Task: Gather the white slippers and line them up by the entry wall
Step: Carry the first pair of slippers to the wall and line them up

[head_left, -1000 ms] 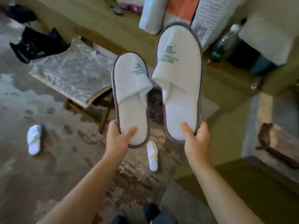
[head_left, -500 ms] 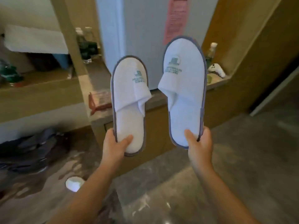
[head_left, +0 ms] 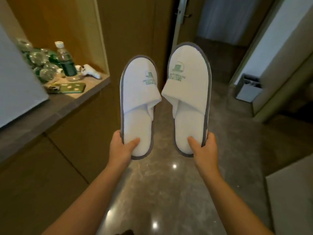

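Note:
Two white slippers with grey edging and a green logo are held up in front of me, toes pointing away. My left hand [head_left: 121, 147] grips the heel of the left slipper [head_left: 138, 102], thumb on the insole. My right hand [head_left: 204, 149] grips the heel of the right slipper [head_left: 188, 92] the same way. Their toe flaps nearly touch in the middle. Both hang above the polished stone floor [head_left: 169, 192] of a narrow entry hallway. No other slipper is in view.
A counter [head_left: 55, 107] on the left carries a water bottle [head_left: 66, 60], glasses and a green phone [head_left: 71, 87]. Wooden cabinet fronts run below it. A brown door [head_left: 133, 28] stands ahead. A grey bin [head_left: 249, 88] sits by the right wall.
My view has swung right from the room with slippers on the floor, past the counter, to the entry hallway. Both hands kept hold of their slippers, now closer together.

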Tool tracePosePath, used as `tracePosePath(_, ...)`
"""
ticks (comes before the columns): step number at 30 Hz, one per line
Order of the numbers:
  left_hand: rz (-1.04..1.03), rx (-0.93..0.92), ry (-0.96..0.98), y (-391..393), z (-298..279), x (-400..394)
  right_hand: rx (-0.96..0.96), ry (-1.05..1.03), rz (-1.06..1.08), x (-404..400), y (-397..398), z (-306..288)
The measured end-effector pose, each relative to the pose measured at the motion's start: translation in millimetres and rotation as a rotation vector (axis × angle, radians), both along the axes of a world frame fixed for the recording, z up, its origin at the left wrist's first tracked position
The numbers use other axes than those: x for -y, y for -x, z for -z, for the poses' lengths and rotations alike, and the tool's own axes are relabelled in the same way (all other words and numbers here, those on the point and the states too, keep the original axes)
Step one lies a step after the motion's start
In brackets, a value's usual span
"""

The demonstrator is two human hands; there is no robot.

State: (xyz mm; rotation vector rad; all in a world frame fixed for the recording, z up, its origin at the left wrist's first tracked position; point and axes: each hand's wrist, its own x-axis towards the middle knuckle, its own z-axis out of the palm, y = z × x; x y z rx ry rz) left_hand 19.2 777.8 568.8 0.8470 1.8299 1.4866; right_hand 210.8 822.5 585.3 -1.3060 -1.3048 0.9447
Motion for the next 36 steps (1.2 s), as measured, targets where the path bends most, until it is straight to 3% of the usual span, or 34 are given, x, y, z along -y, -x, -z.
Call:
tracePosePath(7,0.134,-0.005,0.0,-27,14,-155,0.025,-0.044,0.122,-133,-26,17)
tracePosePath(14,0.088,0.026,-0.018,-2,2,-333,0.008,-0.034,0.082,-307,-5,4)
tracePosePath(20,0.066,-0.068,0.004,11,-4,-433,-0.011,0.007,0.004,-423,13,3)
tracePosePath(25,-0.151,-0.059,0.069,24,22,-482,0.068,0.062,-0.169,-521,33,21)
tracePosePath(30,-0.496,0.062,0.148,18,63,-518,0.154,0.169,-0.483,-612,61,56)
tracePosePath(36,-0.731,0.189,0.237,-5,121,-525,0.298,0.256,-0.74,-651,81,117)
